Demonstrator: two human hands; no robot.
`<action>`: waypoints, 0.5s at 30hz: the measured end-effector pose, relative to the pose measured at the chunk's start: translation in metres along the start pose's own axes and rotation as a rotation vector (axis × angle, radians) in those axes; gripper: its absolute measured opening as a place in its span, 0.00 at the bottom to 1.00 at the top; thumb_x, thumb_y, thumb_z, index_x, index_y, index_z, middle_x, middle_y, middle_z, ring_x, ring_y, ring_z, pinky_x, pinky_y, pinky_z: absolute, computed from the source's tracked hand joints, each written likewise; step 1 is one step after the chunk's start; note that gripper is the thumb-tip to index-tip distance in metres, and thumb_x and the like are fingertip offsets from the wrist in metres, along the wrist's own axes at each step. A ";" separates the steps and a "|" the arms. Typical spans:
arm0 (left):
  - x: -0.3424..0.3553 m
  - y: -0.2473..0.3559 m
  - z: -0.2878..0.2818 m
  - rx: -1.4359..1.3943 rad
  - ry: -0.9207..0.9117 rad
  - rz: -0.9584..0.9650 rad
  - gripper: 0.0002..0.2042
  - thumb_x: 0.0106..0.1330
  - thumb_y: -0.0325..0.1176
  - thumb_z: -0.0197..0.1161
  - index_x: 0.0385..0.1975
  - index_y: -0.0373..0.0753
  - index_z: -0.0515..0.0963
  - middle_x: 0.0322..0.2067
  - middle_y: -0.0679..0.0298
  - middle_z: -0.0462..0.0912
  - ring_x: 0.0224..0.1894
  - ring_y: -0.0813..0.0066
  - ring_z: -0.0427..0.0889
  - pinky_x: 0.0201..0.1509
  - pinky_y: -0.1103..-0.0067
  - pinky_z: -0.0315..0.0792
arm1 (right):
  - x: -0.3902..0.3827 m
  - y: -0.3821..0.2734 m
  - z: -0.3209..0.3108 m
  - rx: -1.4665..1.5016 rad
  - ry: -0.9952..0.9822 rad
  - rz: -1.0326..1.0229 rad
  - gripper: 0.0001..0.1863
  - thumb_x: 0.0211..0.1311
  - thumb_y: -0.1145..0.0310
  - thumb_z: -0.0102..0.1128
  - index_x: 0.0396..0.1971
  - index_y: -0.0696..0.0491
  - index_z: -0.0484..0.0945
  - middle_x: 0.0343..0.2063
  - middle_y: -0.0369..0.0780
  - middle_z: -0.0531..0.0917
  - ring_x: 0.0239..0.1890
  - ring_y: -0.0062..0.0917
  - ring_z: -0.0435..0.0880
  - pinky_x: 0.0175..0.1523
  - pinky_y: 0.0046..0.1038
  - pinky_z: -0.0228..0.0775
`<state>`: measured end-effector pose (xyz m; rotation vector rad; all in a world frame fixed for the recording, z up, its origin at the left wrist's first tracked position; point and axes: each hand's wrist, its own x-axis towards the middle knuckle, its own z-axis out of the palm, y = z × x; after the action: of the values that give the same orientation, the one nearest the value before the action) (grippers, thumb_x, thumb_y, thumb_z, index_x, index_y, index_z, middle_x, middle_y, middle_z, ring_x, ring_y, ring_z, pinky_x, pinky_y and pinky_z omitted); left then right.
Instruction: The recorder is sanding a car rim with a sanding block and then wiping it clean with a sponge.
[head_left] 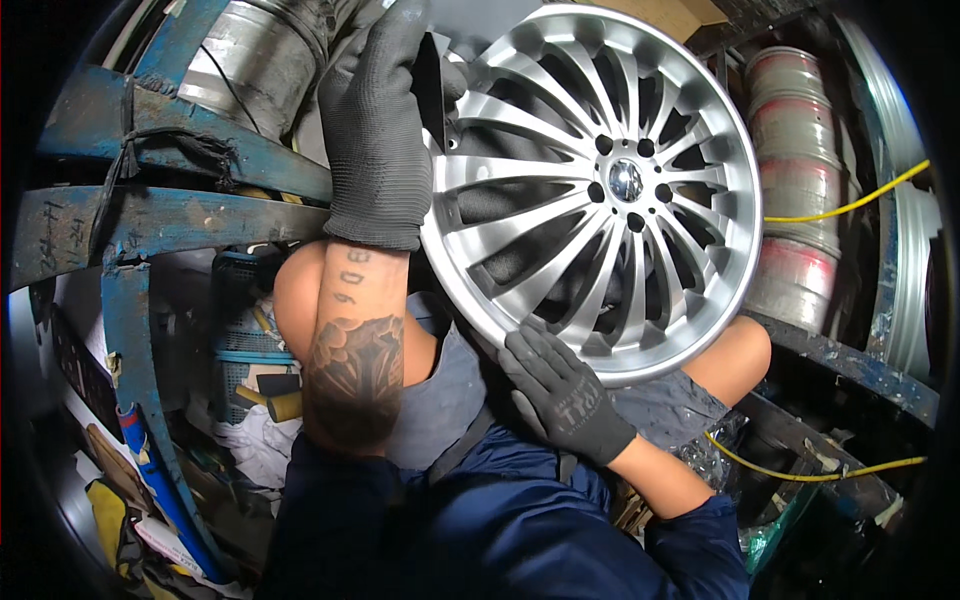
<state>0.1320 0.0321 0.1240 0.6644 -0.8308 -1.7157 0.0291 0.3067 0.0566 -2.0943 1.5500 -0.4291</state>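
A silver multi-spoke alloy wheel (560,180) rests tilted over my lap, its face toward me and a shiny cap at its hub. My left hand (375,130), in a dark grey knit glove, is raised at the wheel's left edge. Its fingers close round a thin, flat, dark object (430,95) seen nearly edge-on, whose kind I cannot make out. My gloved right hand (562,395) lies flat against the wheel's near rim with its fingers stretched out.
Worn blue metal frames (200,215) stand at the left, with a teal basket (255,370) behind. Stacked silver-and-red wheel barrels (795,170) are at the right, crossed by a yellow cable (860,207). A large metal rim (250,65) sits at the upper left.
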 end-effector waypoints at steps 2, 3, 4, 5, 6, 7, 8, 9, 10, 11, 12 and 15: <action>-0.006 -0.003 0.023 0.182 0.153 0.012 0.13 0.76 0.41 0.55 0.34 0.41 0.80 0.22 0.73 0.76 0.21 0.88 0.72 0.26 0.89 0.66 | -0.019 -0.002 -0.001 0.002 -0.012 0.035 0.27 0.67 0.65 0.56 0.62 0.62 0.71 0.62 0.52 0.73 0.67 0.45 0.70 0.73 0.45 0.58; -0.007 -0.005 0.021 0.190 0.132 0.028 0.13 0.76 0.42 0.55 0.34 0.40 0.80 0.22 0.71 0.78 0.21 0.85 0.74 0.27 0.88 0.67 | -0.026 -0.003 -0.004 -0.002 -0.037 0.066 0.27 0.66 0.65 0.56 0.62 0.62 0.71 0.62 0.51 0.73 0.68 0.45 0.69 0.73 0.45 0.58; -0.008 -0.008 0.020 0.193 0.107 0.039 0.14 0.75 0.42 0.56 0.35 0.39 0.80 0.23 0.70 0.79 0.22 0.83 0.75 0.27 0.86 0.68 | -0.035 -0.002 -0.007 -0.007 -0.062 0.104 0.27 0.66 0.64 0.56 0.62 0.61 0.71 0.62 0.51 0.73 0.68 0.45 0.69 0.73 0.45 0.58; -0.013 -0.004 0.019 0.217 0.011 0.026 0.15 0.75 0.45 0.55 0.35 0.40 0.80 0.20 0.72 0.77 0.20 0.85 0.73 0.25 0.88 0.66 | -0.043 -0.002 -0.009 -0.039 -0.065 0.129 0.27 0.65 0.64 0.57 0.62 0.60 0.72 0.62 0.50 0.73 0.68 0.45 0.69 0.73 0.45 0.57; -0.014 -0.005 0.019 0.215 0.005 0.015 0.15 0.75 0.45 0.55 0.35 0.40 0.80 0.20 0.72 0.77 0.20 0.85 0.73 0.25 0.88 0.66 | -0.053 -0.001 -0.011 -0.037 -0.065 0.142 0.27 0.65 0.64 0.57 0.62 0.60 0.72 0.62 0.50 0.73 0.68 0.45 0.69 0.73 0.45 0.57; -0.016 -0.003 0.017 0.250 -0.015 0.006 0.15 0.75 0.45 0.55 0.36 0.40 0.80 0.21 0.71 0.77 0.21 0.85 0.73 0.26 0.88 0.66 | -0.060 0.000 -0.011 -0.069 -0.054 0.177 0.27 0.65 0.65 0.57 0.62 0.60 0.72 0.63 0.50 0.73 0.68 0.46 0.68 0.74 0.45 0.57; -0.018 -0.003 0.016 0.283 -0.035 -0.003 0.14 0.76 0.44 0.55 0.38 0.39 0.80 0.22 0.71 0.78 0.21 0.85 0.74 0.27 0.88 0.67 | -0.068 0.000 -0.011 -0.101 -0.044 0.213 0.27 0.64 0.65 0.57 0.63 0.60 0.71 0.63 0.50 0.73 0.68 0.46 0.68 0.74 0.46 0.56; -0.018 -0.003 0.014 0.315 -0.056 -0.013 0.14 0.76 0.43 0.55 0.39 0.39 0.80 0.23 0.70 0.78 0.22 0.85 0.74 0.27 0.87 0.67 | -0.076 0.000 -0.013 -0.115 -0.049 0.259 0.28 0.64 0.65 0.56 0.63 0.60 0.70 0.63 0.51 0.73 0.68 0.48 0.68 0.74 0.47 0.54; -0.019 -0.003 0.013 0.342 -0.080 -0.022 0.14 0.76 0.43 0.55 0.41 0.39 0.80 0.23 0.70 0.78 0.23 0.84 0.74 0.28 0.87 0.68 | -0.086 0.001 -0.016 -0.114 -0.052 0.267 0.28 0.64 0.65 0.56 0.63 0.60 0.70 0.63 0.51 0.73 0.68 0.48 0.68 0.74 0.47 0.54; -0.019 -0.002 0.011 0.377 -0.103 -0.031 0.14 0.76 0.42 0.54 0.42 0.38 0.80 0.24 0.69 0.79 0.24 0.84 0.75 0.29 0.87 0.68 | -0.096 0.004 -0.016 -0.169 -0.032 0.354 0.28 0.65 0.66 0.55 0.64 0.60 0.70 0.63 0.52 0.73 0.68 0.48 0.68 0.74 0.47 0.54; -0.020 -0.002 0.008 0.412 -0.127 -0.039 0.14 0.76 0.42 0.54 0.44 0.38 0.80 0.25 0.69 0.79 0.25 0.84 0.75 0.30 0.87 0.69 | -0.106 0.008 -0.016 -0.225 -0.013 0.440 0.27 0.66 0.66 0.54 0.64 0.60 0.69 0.63 0.52 0.72 0.68 0.49 0.68 0.74 0.48 0.53; -0.020 -0.009 0.003 0.481 -0.213 -0.084 0.14 0.77 0.40 0.54 0.48 0.37 0.79 0.27 0.67 0.80 0.27 0.83 0.76 0.32 0.87 0.70 | -0.130 0.016 -0.021 -0.319 0.013 0.602 0.27 0.69 0.65 0.50 0.65 0.61 0.68 0.65 0.54 0.71 0.69 0.52 0.66 0.74 0.51 0.52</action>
<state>0.1303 0.0540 0.1189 0.8526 -1.4082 -1.6917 -0.0342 0.4226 0.0704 -1.7012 2.2589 0.0255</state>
